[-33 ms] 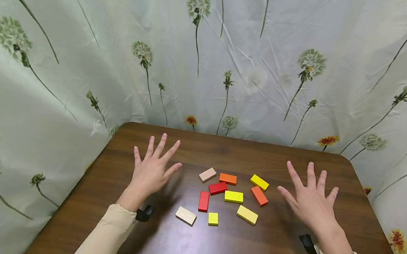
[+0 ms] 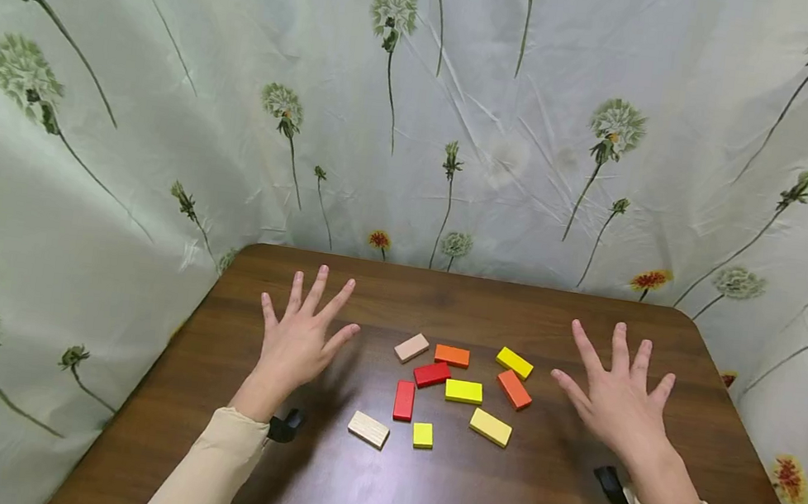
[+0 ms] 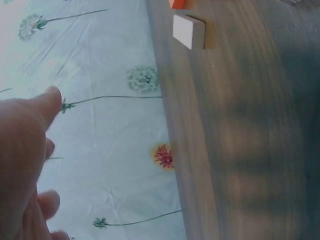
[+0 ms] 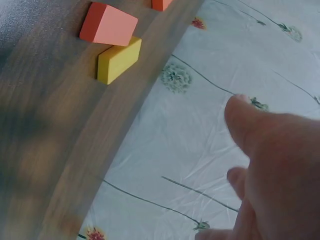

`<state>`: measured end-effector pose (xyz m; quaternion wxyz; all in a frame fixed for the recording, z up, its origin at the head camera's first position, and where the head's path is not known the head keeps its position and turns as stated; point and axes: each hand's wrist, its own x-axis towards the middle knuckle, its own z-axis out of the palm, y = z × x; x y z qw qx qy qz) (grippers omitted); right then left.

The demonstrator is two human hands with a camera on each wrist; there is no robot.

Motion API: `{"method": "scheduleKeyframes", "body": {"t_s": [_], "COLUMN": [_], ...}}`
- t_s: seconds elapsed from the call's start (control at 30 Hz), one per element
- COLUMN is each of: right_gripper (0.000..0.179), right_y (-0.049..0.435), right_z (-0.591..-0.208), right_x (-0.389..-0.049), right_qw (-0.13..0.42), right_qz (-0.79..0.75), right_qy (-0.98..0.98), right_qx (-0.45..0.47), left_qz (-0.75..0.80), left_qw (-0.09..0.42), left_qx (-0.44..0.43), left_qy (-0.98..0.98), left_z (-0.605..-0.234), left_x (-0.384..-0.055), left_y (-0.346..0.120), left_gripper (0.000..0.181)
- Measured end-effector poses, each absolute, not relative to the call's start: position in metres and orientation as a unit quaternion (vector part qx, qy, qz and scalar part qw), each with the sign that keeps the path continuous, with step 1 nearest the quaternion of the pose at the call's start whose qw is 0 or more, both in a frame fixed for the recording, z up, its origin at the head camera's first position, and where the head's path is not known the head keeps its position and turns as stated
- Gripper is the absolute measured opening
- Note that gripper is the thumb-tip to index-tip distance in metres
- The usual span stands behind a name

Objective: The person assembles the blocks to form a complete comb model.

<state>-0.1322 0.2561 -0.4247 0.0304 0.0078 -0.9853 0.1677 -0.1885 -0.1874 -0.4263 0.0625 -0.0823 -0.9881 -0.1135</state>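
My left hand hovers over the left of the table with its fingers spread, holding nothing. On the other side, my right hand is likewise spread and holds nothing. Several wooden blocks lie flat between them. Nearest the left hand are a pale pink block and a natural wood block. Two red blocks, one of them upright in view, lie near the middle with an orange block and a bright yellow block. Closest to the right hand are another orange block and a yellow block.
The brown wooden table ends at a back edge against a pale curtain printed with dandelions. A small yellow block and a light yellow block lie at the front of the group. Black straps circle both wrists.
Both hands have drifted very slightly outward, the left one to the left and the right one to the right. The blocks lie as before.
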Motion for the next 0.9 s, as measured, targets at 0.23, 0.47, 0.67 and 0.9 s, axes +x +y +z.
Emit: {"method": "scheduleKeyframes", "body": {"t_s": [0.23, 0.47, 0.67, 0.9], "right_gripper": [0.088, 0.091, 0.091, 0.091], "right_y": [0.2548, 0.2552, 0.2561, 0.256], "right_z": [-0.424, -0.4242, -0.4248, -0.4245], "right_x": [-0.13, -0.1275, -0.1275, -0.127], "right_qw": [0.025, 0.02, 0.016, 0.012], "right_qz": [0.171, 0.165, 0.16, 0.155], "right_qy": [-0.985, -0.986, -0.987, -0.988], "right_qx": [-0.004, -0.007, -0.001, 0.003], "left_qz": [-0.121, -0.129, -0.131, -0.131], "left_qw": [0.044, 0.041, 0.034, 0.044], "left_qx": [-0.074, -0.077, -0.086, -0.114], "left_qy": [-0.989, -0.988, -0.987, -0.984], "left_z": [-0.4267, -0.425, -0.4242, -0.4236], "left_x": [-0.1847, -0.1835, -0.1844, -0.1907], "left_y": [-0.1875, -0.1854, -0.1832, -0.1798], "left_gripper": [0.075, 0.077, 0.077, 0.076]}}
